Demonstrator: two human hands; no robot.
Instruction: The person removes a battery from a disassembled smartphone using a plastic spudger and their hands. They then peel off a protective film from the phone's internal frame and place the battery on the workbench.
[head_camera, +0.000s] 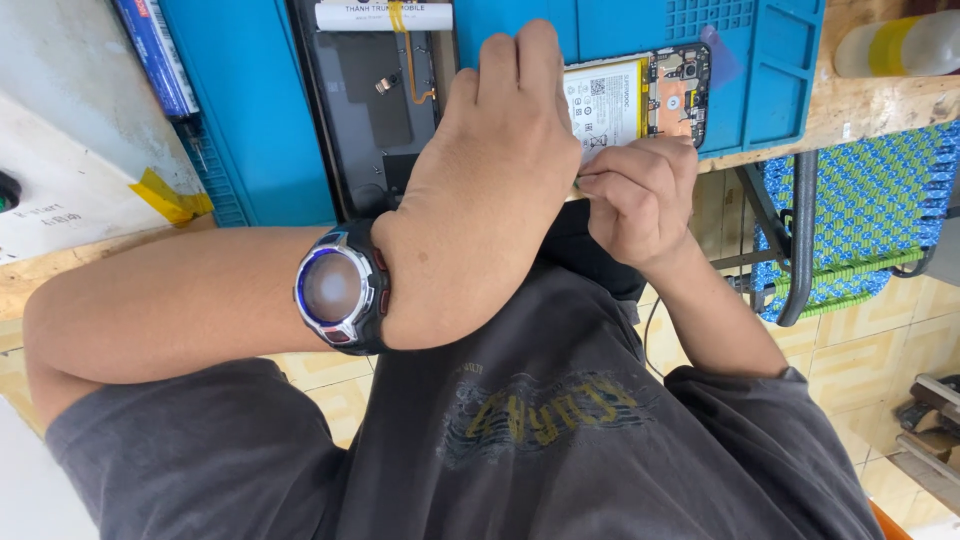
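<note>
opened phone (640, 100) lies on the blue work mat (760, 90), back cover off, white battery and circuit board showing. left hand (490, 190) sits knuckles-up over the phone's near end, fingers curled down onto it; what's under them is hidden, so can't tell if they grip anything. chunky watch (340, 287) with a round face on the left wrist. right hand (640, 195) is just beside the left, at the phone's edge, fingers pinched tight together on something small and thin; too small to tell what. dark phone back panel (380, 100) with an orange flex cable lies on the mat next to the phone. mat sits on a wooden table (870, 100). clear bottle with yellow band (900, 45) on the table at the far right. blue-green woven chair (860, 220) just beside the table.
</note>
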